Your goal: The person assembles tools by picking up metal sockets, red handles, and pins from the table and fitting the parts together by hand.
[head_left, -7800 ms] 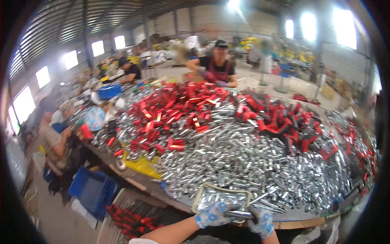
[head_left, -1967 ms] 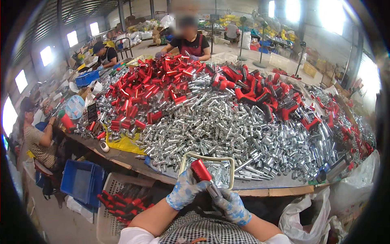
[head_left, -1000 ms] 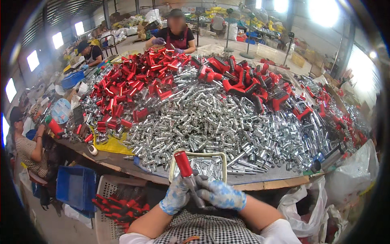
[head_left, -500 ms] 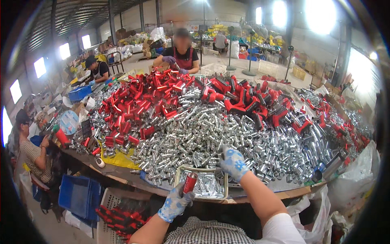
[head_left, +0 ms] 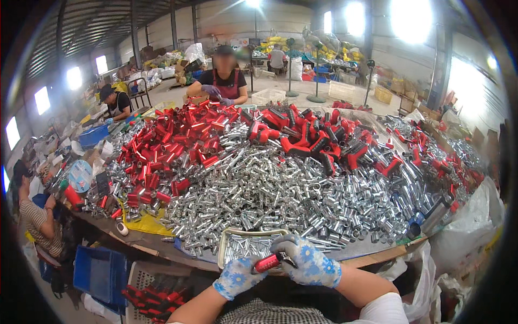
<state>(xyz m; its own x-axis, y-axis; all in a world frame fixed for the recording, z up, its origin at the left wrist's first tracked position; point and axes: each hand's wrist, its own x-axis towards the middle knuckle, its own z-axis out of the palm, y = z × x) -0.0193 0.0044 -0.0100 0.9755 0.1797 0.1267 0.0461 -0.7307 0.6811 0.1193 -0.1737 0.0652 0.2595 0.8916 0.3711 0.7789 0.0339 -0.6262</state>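
My left hand (head_left: pixel 240 277), in a blue-flowered white glove, is closed round a short red metal tube (head_left: pixel 266 263) with a printed side. My right hand (head_left: pixel 312 264), gloved alike, is closed at the tube's right end. A small dark and shiny piece shows between its fingers, too covered to name. Both hands meet over the near edge of a cream tray (head_left: pixel 222 252) that holds thin silver pins (head_left: pixel 245 247). Just beyond the tray rises a wide heap of silver metal tubes and sockets (head_left: pixel 259 194).
Red tubes (head_left: pixel 167 143) top the heap at left, red-and-black handles (head_left: pixel 307 137) at right. Blue crates (head_left: pixel 100 272) and a basket of red-black parts (head_left: pixel 156 294) stand low at left. Plastic bags (head_left: pixel 467 232) hang at right. A co-worker (head_left: pixel 222 81) sits across; others work at left.
My right hand has come back from the silver heap to the red tube. My left hand has tilted the tube from upright to nearly level. The whole view has shifted slightly.
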